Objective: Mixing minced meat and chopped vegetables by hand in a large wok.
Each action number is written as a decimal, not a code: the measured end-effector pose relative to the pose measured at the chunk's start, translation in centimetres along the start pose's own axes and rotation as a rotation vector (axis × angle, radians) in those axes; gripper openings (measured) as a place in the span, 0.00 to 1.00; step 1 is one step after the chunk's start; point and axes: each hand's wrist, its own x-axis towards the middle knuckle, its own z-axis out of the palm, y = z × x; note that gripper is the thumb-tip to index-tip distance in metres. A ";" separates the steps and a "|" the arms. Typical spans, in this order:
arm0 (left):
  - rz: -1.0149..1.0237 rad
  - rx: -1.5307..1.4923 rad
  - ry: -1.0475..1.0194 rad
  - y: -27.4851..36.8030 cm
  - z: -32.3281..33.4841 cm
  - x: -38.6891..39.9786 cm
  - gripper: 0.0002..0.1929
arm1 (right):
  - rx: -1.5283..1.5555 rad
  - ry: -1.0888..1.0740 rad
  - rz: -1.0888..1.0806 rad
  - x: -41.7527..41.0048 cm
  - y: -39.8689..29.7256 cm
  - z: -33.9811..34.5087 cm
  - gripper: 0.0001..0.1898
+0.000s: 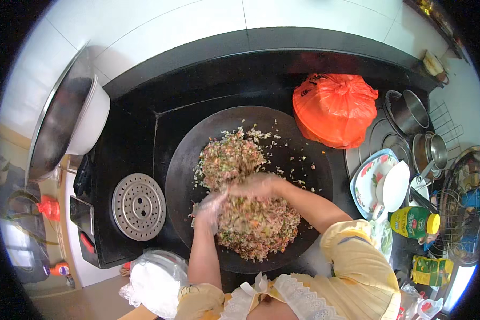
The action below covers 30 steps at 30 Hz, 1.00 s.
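A large dark wok (184, 160) holds chopped rice mixed with bits of meat and vegetables. The mixture lies in two heaps, a smaller far one (230, 160) and a larger near one (264, 228), with loose grains scattered on the right. My left hand (208, 210) is at the left of the heaps, blurred, in what looks like a clear plastic glove. My right hand (256, 186) reaches in between the heaps, also blurred. Both hands touch or nearly touch the mixture; blur hides their fingers and whether they grip any of it.
A perforated metal steamer plate (139, 207) lies left of the wok. A red plastic bag (336, 112) tied over a round thing stands at the back right. On the right are a floral dish (368, 180), a white ladle (396, 186), a green bottle (412, 223) and metal pots (410, 112).
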 end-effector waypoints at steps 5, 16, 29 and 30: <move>0.245 -0.127 -0.281 -5.0 -1.6 -1.6 0.18 | -0.362 0.152 -0.170 -3.4 2.9 4.7 0.50; 0.581 0.496 0.702 -8.3 -1.6 -3.8 0.29 | -0.230 1.024 0.115 7.0 11.0 -6.8 0.16; 0.452 0.225 0.852 -5.2 -1.4 -4.7 0.27 | -0.399 0.426 -0.204 16.3 -12.7 6.4 0.21; 0.483 0.265 0.819 -5.5 -1.3 -4.0 0.28 | -0.404 0.324 -0.206 16.9 -10.4 8.4 0.21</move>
